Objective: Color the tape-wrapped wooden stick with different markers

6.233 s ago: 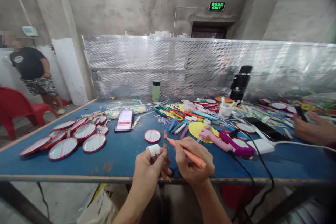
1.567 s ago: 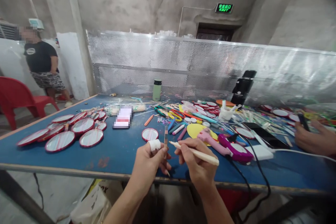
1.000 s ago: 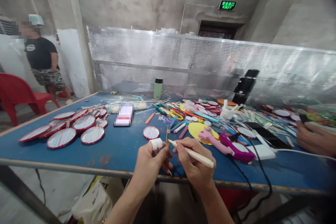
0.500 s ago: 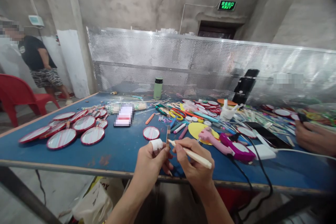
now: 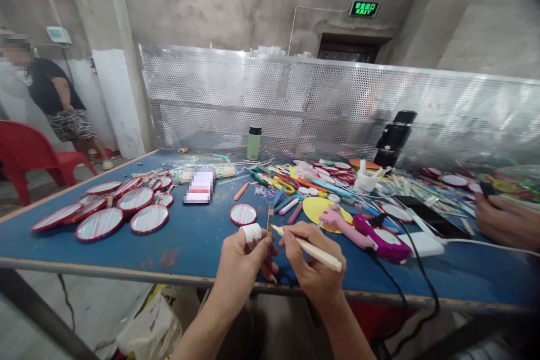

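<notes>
My left hand [image 5: 242, 261] pinches a thin flat wooden stick [image 5: 270, 215] upright, its upper part brown. White tape [image 5: 252, 232] wraps one of that hand's fingers. In my right hand [image 5: 314, 259] is a cream marker pen [image 5: 317, 252], its tip against or very close to the stick's side. Both hands are over the table's front edge. Just beyond them lies a round red-rimmed disc [image 5: 243, 214]. Right of my hands, a pink and purple glue gun [image 5: 350, 230] rests partly on a yellow oval piece [image 5: 314, 211].
Several red-rimmed discs [image 5: 100, 224] are piled on the blue table [image 5: 189, 256] at left, near a phone [image 5: 199, 187]. Markers, scissors [image 5: 287, 183] and sticks clutter the middle. A green bottle [image 5: 253, 143] stands behind. Another person's hand [image 5: 506, 216] is at right; a person [image 5: 57, 90] stands far left.
My hands, the stick and the marker stay almost still. The person at far left has shifted slightly leftward.
</notes>
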The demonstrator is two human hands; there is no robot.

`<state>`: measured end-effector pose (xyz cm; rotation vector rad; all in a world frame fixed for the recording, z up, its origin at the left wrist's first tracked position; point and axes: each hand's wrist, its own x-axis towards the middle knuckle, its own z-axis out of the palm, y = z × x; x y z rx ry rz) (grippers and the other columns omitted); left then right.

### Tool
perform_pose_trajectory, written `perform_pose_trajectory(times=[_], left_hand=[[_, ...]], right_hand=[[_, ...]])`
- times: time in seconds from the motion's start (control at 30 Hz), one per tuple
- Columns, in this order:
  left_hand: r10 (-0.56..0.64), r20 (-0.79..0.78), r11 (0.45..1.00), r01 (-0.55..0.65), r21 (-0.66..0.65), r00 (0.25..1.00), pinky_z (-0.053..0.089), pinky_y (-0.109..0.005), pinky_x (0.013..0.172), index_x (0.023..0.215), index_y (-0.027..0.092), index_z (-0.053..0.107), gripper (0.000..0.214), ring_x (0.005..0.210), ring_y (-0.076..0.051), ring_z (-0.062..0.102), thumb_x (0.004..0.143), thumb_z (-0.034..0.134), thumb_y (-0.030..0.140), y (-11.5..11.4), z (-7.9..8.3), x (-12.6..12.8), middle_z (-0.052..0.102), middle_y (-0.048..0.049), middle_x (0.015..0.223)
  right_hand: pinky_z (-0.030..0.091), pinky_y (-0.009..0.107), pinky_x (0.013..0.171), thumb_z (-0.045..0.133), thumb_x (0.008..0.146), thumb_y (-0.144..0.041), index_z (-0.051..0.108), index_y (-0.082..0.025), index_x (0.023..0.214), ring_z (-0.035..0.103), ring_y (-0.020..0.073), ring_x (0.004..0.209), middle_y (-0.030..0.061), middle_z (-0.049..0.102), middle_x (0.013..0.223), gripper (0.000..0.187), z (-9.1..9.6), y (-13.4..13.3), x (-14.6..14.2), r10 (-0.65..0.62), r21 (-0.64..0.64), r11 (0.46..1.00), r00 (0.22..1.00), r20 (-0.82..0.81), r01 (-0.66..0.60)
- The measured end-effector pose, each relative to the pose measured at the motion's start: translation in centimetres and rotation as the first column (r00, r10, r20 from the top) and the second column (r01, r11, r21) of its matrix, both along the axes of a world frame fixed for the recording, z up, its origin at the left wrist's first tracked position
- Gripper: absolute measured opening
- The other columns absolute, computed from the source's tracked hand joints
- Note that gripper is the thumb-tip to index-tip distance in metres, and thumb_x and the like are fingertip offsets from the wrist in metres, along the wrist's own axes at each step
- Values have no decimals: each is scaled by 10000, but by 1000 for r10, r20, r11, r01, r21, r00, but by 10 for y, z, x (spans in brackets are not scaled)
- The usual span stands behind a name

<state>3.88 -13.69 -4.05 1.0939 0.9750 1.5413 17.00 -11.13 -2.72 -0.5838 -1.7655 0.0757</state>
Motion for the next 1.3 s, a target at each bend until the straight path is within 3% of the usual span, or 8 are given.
perform_pose_trajectory(times=[0.57, 1.3], left_hand=[[-9, 18, 1000, 9, 4, 1000, 499, -212, 382, 772, 116, 627, 249, 438, -122, 599, 748, 703, 352, -1, -1, 0, 620, 3, 594], [10, 14, 1000, -9, -14, 1000, 493, -212, 376, 752, 112, 634, 270, 427, -124, 598, 731, 713, 370, -1, 1, 0, 634, -10, 591]], right_hand=[[493, 234, 550, 569, 835, -106, 637, -190, 862, 605, 113, 555, 1, 658, 668, 112, 0, 0, -2, 34, 19, 999, 999, 14, -34], [477, 234, 519, 564, 827, -119, 634, -188, 817, 593, 112, 523, -2, 651, 638, 99, -1, 1, -1, -46, 51, 998, 999, -4, 46]])
